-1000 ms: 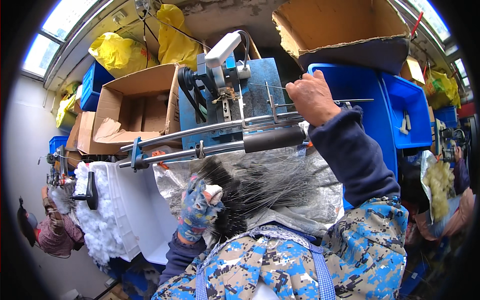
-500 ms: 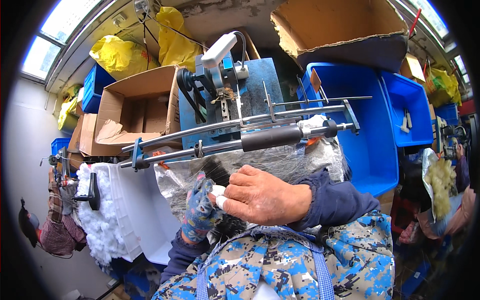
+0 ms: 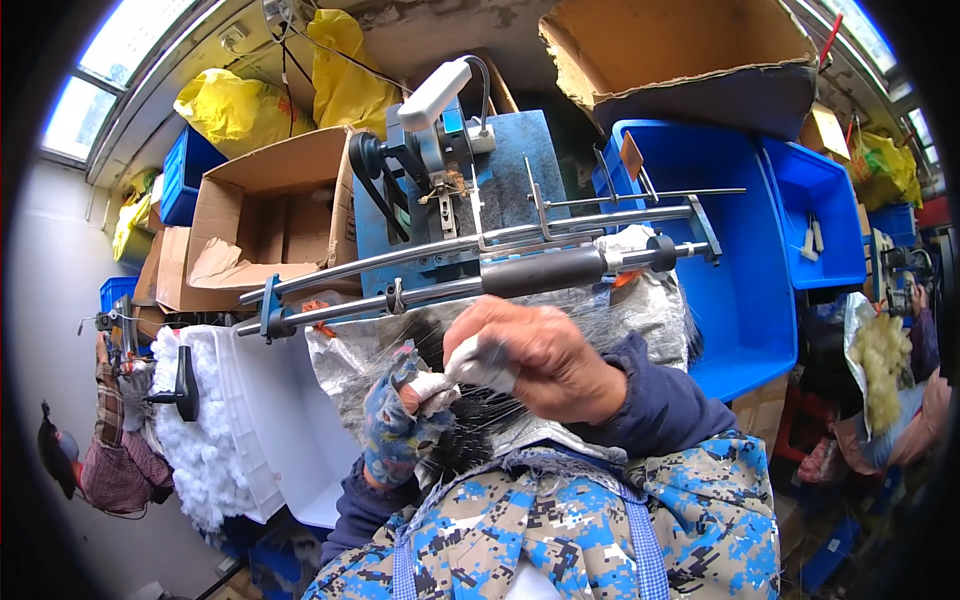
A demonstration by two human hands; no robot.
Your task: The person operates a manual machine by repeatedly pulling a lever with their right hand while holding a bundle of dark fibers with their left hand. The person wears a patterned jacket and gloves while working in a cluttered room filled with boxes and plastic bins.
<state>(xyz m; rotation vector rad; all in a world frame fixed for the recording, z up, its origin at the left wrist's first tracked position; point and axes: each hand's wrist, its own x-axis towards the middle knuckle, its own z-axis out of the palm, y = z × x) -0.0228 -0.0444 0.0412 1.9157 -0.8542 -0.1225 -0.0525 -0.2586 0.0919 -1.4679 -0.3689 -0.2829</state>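
Blue patterned cloth makes up the glove (image 3: 385, 440) that we see on the person's left hand (image 3: 402, 412). Its fingers are curled, with a white wrap (image 3: 432, 386) around one; we cannot tell whether they grip anything. The bare right hand (image 3: 545, 362) meets it from the other side, fingers bent in and one of them wrapped in white (image 3: 482, 364). The two wraps come together, and we cannot make out whether a strand is pinched between them.

Just below the hands we find the dark fibres (image 3: 466, 450), spread over the silver sheet (image 3: 650, 312) in front of the apron (image 3: 560, 535). Their thinner ends fan out behind the right hand.

Beyond the sheet run two metal rods (image 3: 350, 318), the nearer carrying a black sleeve (image 3: 545, 274). Behind them we see a machine (image 3: 430, 160) on a blue plate (image 3: 520, 150), between a carton (image 3: 225, 235) at left and a blue bin (image 3: 740, 345) at right. Left of the lap stands a white tub (image 3: 312, 440), beside white fluff (image 3: 200, 450) with a black tool (image 3: 184, 385) on it. Farther left we notice a co-worker (image 3: 120, 465).
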